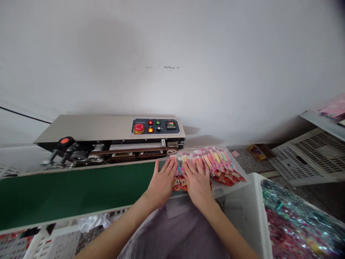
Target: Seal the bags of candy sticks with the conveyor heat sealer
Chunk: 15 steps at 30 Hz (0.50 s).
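My left hand (161,183) lies flat with its fingers stretched out at the right end of the green conveyor belt (88,190). Its fingertips rest on a small clear packet (176,184) with a red printed figure at the bottom. Beside it, my right hand (198,183) is also flat, fingers apart, over a similar packet (183,182). Its palm and fingers partly hide more packets below. Just to the right, a fanned row of packets (222,166) with striped, coloured contents and red ends lies on a pale translucent sheet (238,166).
Behind the belt stands a band sealing machine (91,127) with a lit control panel (155,126) and a red stop button (138,128). A white foam box (258,208) of shiny packets (304,223) is at lower right. A grey crate (309,158) lies beyond it.
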### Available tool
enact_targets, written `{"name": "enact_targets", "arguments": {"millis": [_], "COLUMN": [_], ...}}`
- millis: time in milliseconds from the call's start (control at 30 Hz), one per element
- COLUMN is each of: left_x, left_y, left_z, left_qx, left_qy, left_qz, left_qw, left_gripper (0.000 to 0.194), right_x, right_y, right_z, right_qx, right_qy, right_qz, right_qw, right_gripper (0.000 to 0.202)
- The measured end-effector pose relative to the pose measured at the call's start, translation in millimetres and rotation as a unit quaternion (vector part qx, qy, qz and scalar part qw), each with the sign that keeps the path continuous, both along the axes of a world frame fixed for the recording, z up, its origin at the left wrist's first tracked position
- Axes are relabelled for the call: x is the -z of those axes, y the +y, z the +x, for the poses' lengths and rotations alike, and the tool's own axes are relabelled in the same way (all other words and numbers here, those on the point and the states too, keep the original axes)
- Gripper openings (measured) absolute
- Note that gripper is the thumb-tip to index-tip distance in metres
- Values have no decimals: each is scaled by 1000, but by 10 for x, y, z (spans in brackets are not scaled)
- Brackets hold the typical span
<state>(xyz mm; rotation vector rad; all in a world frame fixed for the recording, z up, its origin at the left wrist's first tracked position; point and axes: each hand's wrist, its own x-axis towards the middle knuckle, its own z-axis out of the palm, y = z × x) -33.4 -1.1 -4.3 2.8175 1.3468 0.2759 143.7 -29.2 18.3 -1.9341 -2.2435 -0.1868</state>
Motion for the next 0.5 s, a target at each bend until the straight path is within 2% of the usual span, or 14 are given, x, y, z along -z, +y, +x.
{"name": "enact_targets", "arguments": {"millis": [133, 167, 233, 300, 367, 500], "left_x": [-231, -283, -337, -312, -221, -22], "left_y": [-11, -1, 25, 46, 47, -5], "left_z": [-107, -100, -41, 55, 147, 241], "left_qx": [-53, -56, -23, 39, 79, 74], "left_qy": [16, 15, 2, -17, -30, -18], "left_qz": [-17, -20, -30, -33, -27, -8], "left_qw": [998, 998, 999, 999, 996, 997], "left_gripper": [53, 52, 50, 50, 53, 57], "right_x": [9, -8, -62, -130, -188, -221], "right_y": [-5, -9, 1, 58, 173, 454], "right_z": [-62, -58, -25, 23, 54, 27], "right_qx": [-18, -19, -18, -14, -2, 12], "right_qy": [19, 23, 27, 27, 26, 12], "right_qz": [7, 7, 5, 1, -13, -39], "right_qw": [1000, 1000, 999, 1000, 1000, 999], "right_gripper": [42, 42, 42, 44, 44, 41]}}
